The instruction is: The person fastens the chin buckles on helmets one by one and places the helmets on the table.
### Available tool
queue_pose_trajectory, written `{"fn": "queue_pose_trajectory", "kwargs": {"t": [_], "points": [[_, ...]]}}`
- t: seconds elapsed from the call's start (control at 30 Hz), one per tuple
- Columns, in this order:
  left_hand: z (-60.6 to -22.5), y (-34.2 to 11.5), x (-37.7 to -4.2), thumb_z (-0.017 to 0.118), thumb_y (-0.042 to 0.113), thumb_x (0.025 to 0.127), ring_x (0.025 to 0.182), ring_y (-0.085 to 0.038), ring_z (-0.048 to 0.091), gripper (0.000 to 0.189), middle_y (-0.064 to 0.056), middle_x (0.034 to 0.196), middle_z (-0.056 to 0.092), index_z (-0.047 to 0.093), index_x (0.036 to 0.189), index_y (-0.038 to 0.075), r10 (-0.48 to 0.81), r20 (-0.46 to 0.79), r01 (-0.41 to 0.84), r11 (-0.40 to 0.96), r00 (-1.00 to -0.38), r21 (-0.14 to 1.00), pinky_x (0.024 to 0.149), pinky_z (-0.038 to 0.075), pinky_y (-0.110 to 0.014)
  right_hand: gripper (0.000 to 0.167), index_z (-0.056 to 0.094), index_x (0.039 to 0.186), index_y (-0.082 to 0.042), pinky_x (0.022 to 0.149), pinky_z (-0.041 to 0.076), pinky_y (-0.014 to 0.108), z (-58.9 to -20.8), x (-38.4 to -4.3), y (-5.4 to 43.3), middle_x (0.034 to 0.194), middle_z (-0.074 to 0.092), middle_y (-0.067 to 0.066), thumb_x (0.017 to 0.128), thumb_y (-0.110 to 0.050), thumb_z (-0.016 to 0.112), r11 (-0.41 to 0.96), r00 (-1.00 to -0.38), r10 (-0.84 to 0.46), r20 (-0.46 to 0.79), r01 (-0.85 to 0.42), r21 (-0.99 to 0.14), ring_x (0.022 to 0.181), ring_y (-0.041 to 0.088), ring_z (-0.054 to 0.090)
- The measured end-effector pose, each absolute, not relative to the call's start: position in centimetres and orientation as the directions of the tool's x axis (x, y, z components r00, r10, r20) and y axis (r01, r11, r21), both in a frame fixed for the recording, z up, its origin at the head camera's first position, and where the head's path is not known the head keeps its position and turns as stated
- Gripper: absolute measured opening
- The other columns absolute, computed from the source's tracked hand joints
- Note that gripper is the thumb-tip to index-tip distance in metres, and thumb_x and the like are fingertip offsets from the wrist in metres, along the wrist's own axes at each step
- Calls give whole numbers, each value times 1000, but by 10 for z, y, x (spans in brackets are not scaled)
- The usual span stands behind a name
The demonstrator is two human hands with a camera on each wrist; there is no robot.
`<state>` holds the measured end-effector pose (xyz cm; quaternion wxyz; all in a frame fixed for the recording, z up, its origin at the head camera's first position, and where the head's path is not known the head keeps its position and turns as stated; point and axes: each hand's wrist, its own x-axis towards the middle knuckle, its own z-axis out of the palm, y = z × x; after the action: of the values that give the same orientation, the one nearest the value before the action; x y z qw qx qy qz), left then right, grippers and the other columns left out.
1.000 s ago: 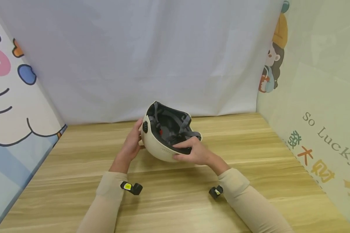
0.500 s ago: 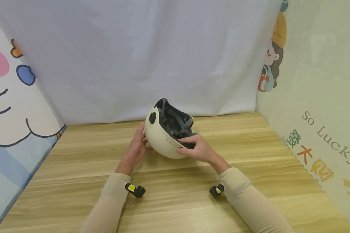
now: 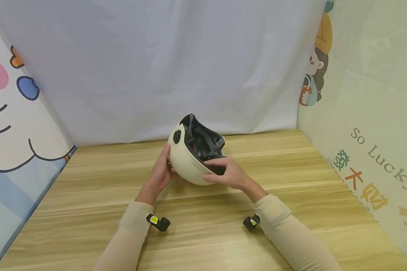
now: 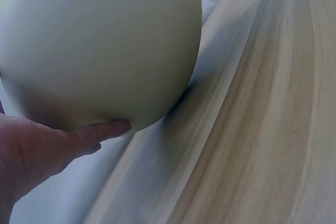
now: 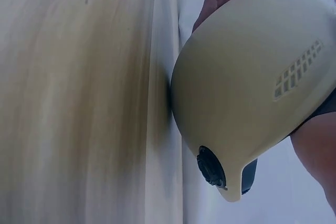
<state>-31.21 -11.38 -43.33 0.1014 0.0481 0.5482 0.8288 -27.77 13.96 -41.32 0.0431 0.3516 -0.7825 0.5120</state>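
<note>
A cream helmet (image 3: 186,162) lies tipped over the wooden table, its dark padded hollow (image 3: 201,141) facing up and to the right. Grey straps (image 3: 217,145) cross inside it, and a round black knob (image 3: 177,136) sits on its left side. My left hand (image 3: 160,171) holds the outer shell from the left, thumb along the side and fingers partly hidden beneath. At the near right rim, my right hand (image 3: 228,174) pinches the edge, with the thumb outside and fingers inside. Small vent slots (image 5: 299,69) show in the right wrist view.
The wooden tabletop (image 3: 196,226) extends around the helmet. A white curtain (image 3: 190,67) hangs along its back edge. Printed panels stand at the left (image 3: 6,109) and right (image 3: 359,94). A small black camera (image 3: 159,222) is strapped at each wrist.
Over the past second the helmet has turned and shifted slightly right, showing more outer shell and less hollow. My left hand moved right with it; little differs in the last half second.
</note>
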Motion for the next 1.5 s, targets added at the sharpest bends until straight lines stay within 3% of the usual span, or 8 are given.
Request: {"fn": "queue_pose_trajectory", "kwargs": {"t": [0.17, 0.37, 0.53, 0.7, 0.9, 1.03, 1.23, 1.5], "points": [[-430, -113, -310, 36, 51, 104, 136, -35, 31, 64, -17, 153, 27, 29, 156, 15, 195, -31, -100, -356, -980, 929, 105, 29, -66, 61, 66, 126, 2, 98, 48, 36, -404, -280, 132, 126, 67, 15, 92, -49, 66, 151, -707, -524, 474, -625, -766, 116, 25, 61], [-424, -110, -306, 38, 48, 105, 131, -33, 38, 58, -13, 145, 34, 32, 152, 15, 205, -1, -66, -311, -979, 948, 91, 41, -57, 65, 52, 137, 10, 104, 44, 36, -385, -289, 122, 135, 58, 25, 102, -44, 54, 9, -670, -468, 576, -655, -755, 125, 35, 55], [-422, -108, -305, 40, 45, 105, 132, -36, 38, 58, -14, 147, 32, 29, 151, 13, 196, 10, -48, -286, -981, 957, 90, 43, -56, 63, 32, 152, 5, 109, 40, 42, -375, -294, 123, 153, 40, 22, 104, -30, 52, 85, -741, -422, 522, -606, -791, 138, 36, 42], [-420, -106, -305, 41, 42, 105, 134, -38, 37, 57, -15, 150, 30, 28, 151, 11, 191, 5, -48, -275, -982, 960, 93, 41, -58, 76, 15, 161, -14, 110, 36, 54, -371, -298, 127, 166, 15, 9, 102, -42, 53, 274, -835, -381, 398, -513, -814, 144, 36, 32], [-418, -104, -302, 43, 42, 105, 133, -37, 39, 60, -15, 152, 32, 25, 154, 12, 198, 12, -37, -242, -980, 969, 89, 44, -51, 85, 19, 161, -19, 111, 34, 53, -365, -298, 126, 166, 15, 6, 96, -61, 54, 291, -787, -436, 437, -582, -759, 148, 28, 25], [-416, -103, -302, 43, 42, 105, 130, -34, 42, 60, -15, 150, 36, 26, 154, 13, 210, 29, -23, -241, -977, 970, 86, 45, -49, 70, 28, 159, -17, 110, 36, 52, -363, -299, 121, 166, 17, 8, 101, -41, 58, 281, -742, -460, 487, -642, -713, 148, 26, 24], [-417, -104, -302, 42, 40, 106, 133, -34, 41, 59, -14, 151, 35, 27, 156, 11, 207, 19, -35, -255, -978, 966, 89, 45, -51, 61, 34, 157, -16, 108, 39, 51, -363, -295, 118, 165, 18, 11, 101, -19, 59, 273, -771, -459, 441, -595, -756, 141, 34, 38], [-414, -105, -302, 44, 41, 105, 125, -30, 45, 58, -12, 147, 39, 33, 154, 12, 214, 26, -37, -286, -977, 958, 81, 48, -41, 80, 33, 158, -24, 104, 44, 45, -372, -296, 119, 157, 38, 9, 93, -65, 57, 290, -786, -485, 384, -558, -777, 128, 31, 54]]}}
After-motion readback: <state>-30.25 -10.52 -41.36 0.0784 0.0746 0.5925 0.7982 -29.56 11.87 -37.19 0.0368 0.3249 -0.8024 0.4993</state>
